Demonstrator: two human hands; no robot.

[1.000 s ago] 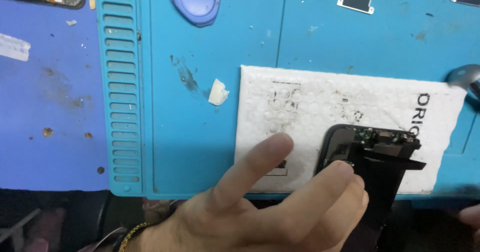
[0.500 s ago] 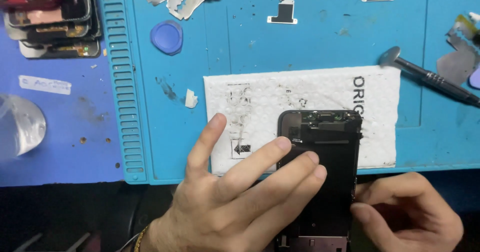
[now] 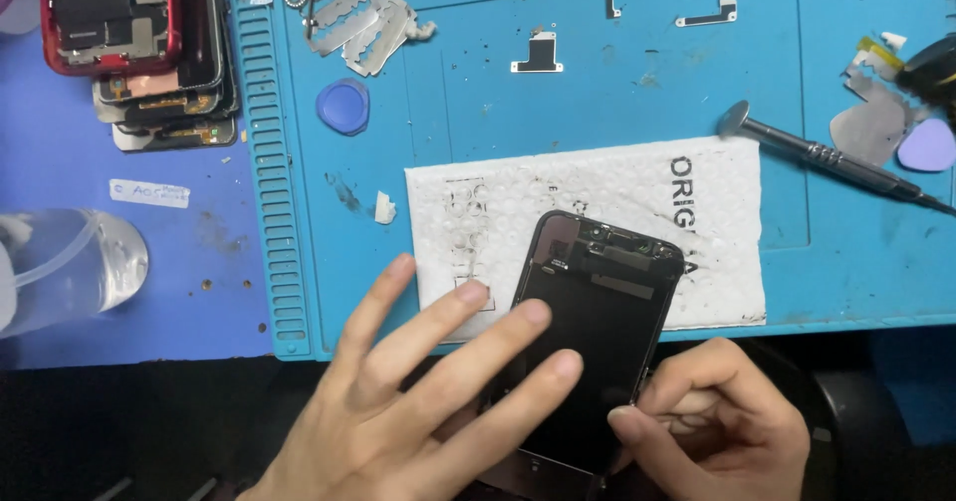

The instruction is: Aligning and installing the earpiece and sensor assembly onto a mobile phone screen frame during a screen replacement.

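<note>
Both hands rest on a black phone screen panel [image 3: 597, 332] at lower centre. Left hand [image 3: 418, 401]: fingers spread flat, two fingertips pressing the panel's left half, the others on the white padded sheet [image 3: 597, 187] beneath. Right hand [image 3: 712, 416]: curled, thumb and forefinger pinched on the panel's lower right edge; half a second ago it lay just beside the panel, and a second ago it was barely in the frame. The panel now lies higher in the frame and in fuller view, its upper end with small fittings on the sheet, its lower end overhanging the worktop [image 3: 617, 93] edge toward the person. Judged from this, the panel is now steadied by two hands rather than one.

Left to right about them: a clear plastic container [image 3: 70, 267] at far left; a stack of opened phone bodies [image 3: 139, 48] at upper left; a round blue pick [image 3: 344, 105]; razor blades [image 3: 363, 33]; small metal brackets [image 3: 538, 55]; a dark screwdriver [image 3: 827, 152] at right; a lilac pick [image 3: 926, 144] at far right.
</note>
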